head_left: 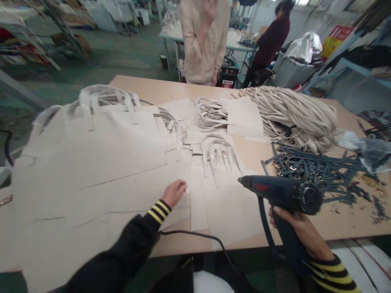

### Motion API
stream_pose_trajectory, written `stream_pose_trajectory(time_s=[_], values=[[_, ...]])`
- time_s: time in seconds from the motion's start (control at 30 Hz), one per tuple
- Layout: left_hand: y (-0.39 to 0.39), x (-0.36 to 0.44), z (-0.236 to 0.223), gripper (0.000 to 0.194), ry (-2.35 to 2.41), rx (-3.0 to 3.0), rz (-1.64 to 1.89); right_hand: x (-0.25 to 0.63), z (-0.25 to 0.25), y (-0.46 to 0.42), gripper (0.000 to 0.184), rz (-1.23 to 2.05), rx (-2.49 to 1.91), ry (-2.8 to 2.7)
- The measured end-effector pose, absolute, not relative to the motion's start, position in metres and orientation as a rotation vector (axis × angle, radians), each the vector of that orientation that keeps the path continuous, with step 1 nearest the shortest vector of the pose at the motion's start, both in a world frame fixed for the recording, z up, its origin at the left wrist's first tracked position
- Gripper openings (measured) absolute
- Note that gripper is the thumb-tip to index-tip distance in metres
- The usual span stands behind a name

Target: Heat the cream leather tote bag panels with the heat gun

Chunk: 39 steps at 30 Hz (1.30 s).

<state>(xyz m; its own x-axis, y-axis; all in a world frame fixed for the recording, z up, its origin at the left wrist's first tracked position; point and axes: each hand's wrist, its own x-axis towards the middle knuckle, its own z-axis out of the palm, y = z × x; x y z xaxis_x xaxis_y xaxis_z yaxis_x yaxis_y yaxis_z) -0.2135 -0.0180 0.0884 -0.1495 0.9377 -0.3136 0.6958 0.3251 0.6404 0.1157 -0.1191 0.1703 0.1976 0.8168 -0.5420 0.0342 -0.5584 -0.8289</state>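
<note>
My right hand is wrapped around the grip of a dark blue heat gun. The gun's nozzle points left, over a pale bag panel with two looped handles at its top. My left hand is over the right edge of a stack of large beige bag panels. Its fingers are curled together, and I see nothing in them. Looped handles wrapped in clear film stick out from the top of this stack.
A bundle of beige straps lies at the back right. Nearer are dark blue buckled straps and a clear plastic bag. A black cord crosses the table's front edge. One person stands across the table.
</note>
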Motion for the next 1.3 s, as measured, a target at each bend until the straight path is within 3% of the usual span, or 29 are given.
stream_pose_trajectory(time_s=[0.1,0.23,0.5,0.73,0.83,1.0,1.13,1.3], values=[[-0.079,-0.156,0.031,0.012,1.731,1.535,0.292,0.089,0.169,-0.108,0.029,1.546,-1.631,-0.919],[-0.117,-0.151,-0.007,0.017,1.706,1.548,0.144,0.088,0.173,-0.124,0.029,1.723,-1.665,-1.182],[-0.185,-0.174,0.003,0.015,1.656,1.586,-0.063,0.121,0.178,-0.226,0.031,1.925,-1.696,-1.489],[-0.142,-0.124,0.007,0.023,1.961,1.648,0.096,0.126,0.164,-0.260,0.027,1.928,-1.566,-1.348],[-0.123,-0.098,0.002,0.036,2.097,1.585,0.094,0.137,0.160,-0.271,0.030,1.819,-1.620,-1.313],[-0.110,-0.069,-0.003,0.053,2.213,1.450,0.062,0.164,0.145,-0.268,0.030,1.207,-1.826,-1.121],[-0.105,-0.068,-0.003,0.044,2.148,1.450,0.063,0.191,0.139,-0.269,0.029,1.013,-1.928,-0.918],[-0.071,-0.077,0.024,0.024,2.076,1.701,0.242,0.200,0.135,-0.287,0.038,1.165,-1.920,-0.797]])
